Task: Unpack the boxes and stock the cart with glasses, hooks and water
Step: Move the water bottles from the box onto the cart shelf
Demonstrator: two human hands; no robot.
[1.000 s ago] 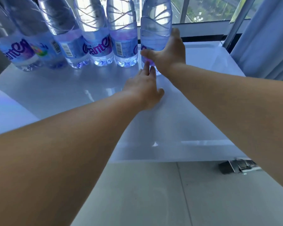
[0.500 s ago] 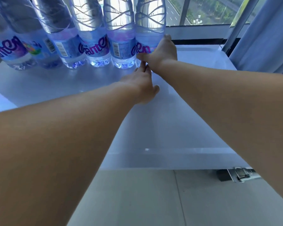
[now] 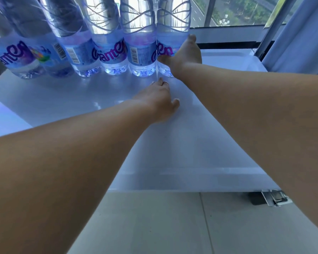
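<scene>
Six water bottles stood upright in a row along the far edge of the white cart top (image 3: 200, 136), their long axes vertical and their bases on the surface; the caps were out of view above the picture. Neighbouring bottles touched or nearly touched. Counting from the left edge: the first bottle (image 3: 13, 52), the second bottle (image 3: 44, 52), the third bottle (image 3: 75, 50), the fourth bottle (image 3: 108, 50), the fifth bottle (image 3: 140, 50) and the sixth bottle (image 3: 170, 32), which closed the row at its right end. Each carried a pale blue label with purple lettering; the labels faced different ways, some showing the lettering, some a barcode.

The right hand (image 3: 184, 55) gripped the sixth bottle low on its body, thumb across the label at the front and fingers wrapped round the right side. The bottle stood straight, just beside the fifth.

The left hand (image 3: 158, 99) lay flat on the cart top, fingers straight and together, pointing toward the bases of the fifth and sixth bottles. Its fingertips (image 3: 161, 81) stopped just short of them; it held nothing.

Right of the row the far right corner of the cart top stood bare. Beyond it were a window (image 3: 237, 11) and a pale curtain (image 3: 305, 37). Below the near edge lay a tiled floor (image 3: 154, 226), and a caster (image 3: 270, 197) showed under the near right corner.
</scene>
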